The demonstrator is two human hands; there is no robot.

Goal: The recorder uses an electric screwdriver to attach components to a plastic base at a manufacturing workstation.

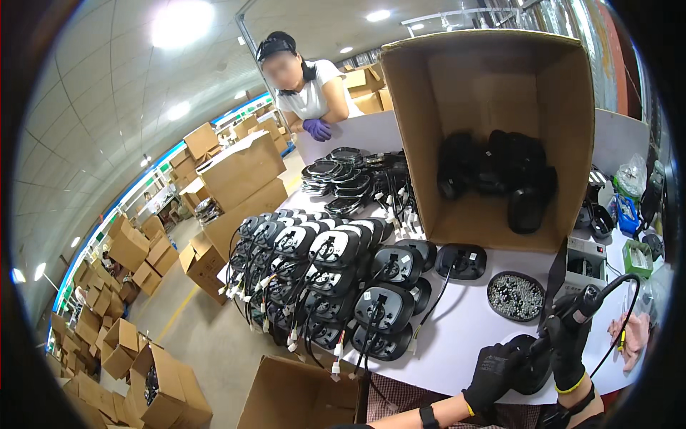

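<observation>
In a black work glove, my right hand (569, 350) is wrapped round a black corded electric screwdriver (588, 304), held over a rounded black plastic housing (534, 380) near the table's front edge. My left hand (494, 370), gloved too, presses on the left side of that housing with its fingers bent against it. The screwdriver's tip is hidden by my right hand. Just beyond my hands, a round black dish (491, 292) holds many small metal screws. To the left, rounded black housings (386, 307) with wires and white connectors are stacked in rows.
A large open cardboard box (493, 86) with black parts inside lies tipped at the back. Black frames (336, 171) are piled beside it. At the right are a green box (637, 259) and a pink cloth (630, 339). A person (314, 93) leans at the far side.
</observation>
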